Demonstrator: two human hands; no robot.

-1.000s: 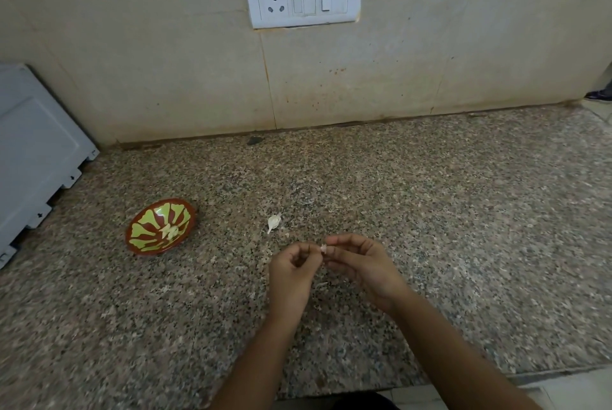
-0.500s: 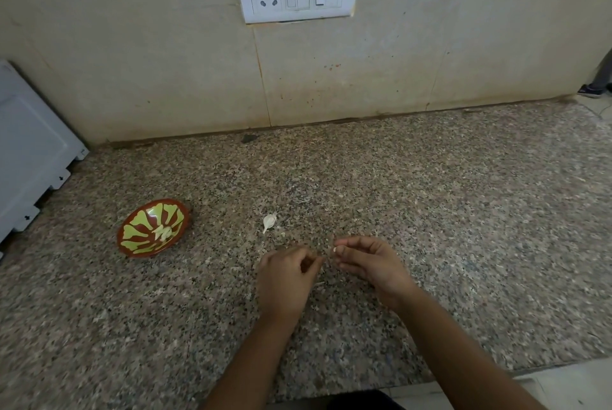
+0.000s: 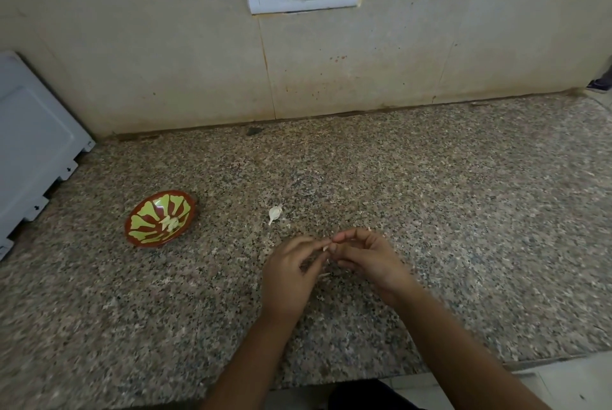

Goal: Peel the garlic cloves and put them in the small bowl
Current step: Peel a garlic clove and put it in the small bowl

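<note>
With right hand [image 3: 367,257] and left hand [image 3: 291,272] meeting fingertip to fingertip low over the counter [image 3: 430,211]: pinching one small clove [image 3: 326,247] from both sides, fingers curled narrow round it. Mid-peel, by the look of it; cannot tell how much skin is off.

Partway through, at a guess. In the bowl [image 3: 132,237], well left of the hands: a few pale peeled cloves [image 3: 169,222], clustered at the centre.

Left to do: finish this clove, drop it in, then peel the loose clove [image 3: 275,212] lying on the counter between bowl and hands, seemingly in its skin. Under the hands, pale scraps [image 3: 324,275], probably skin.
</note>
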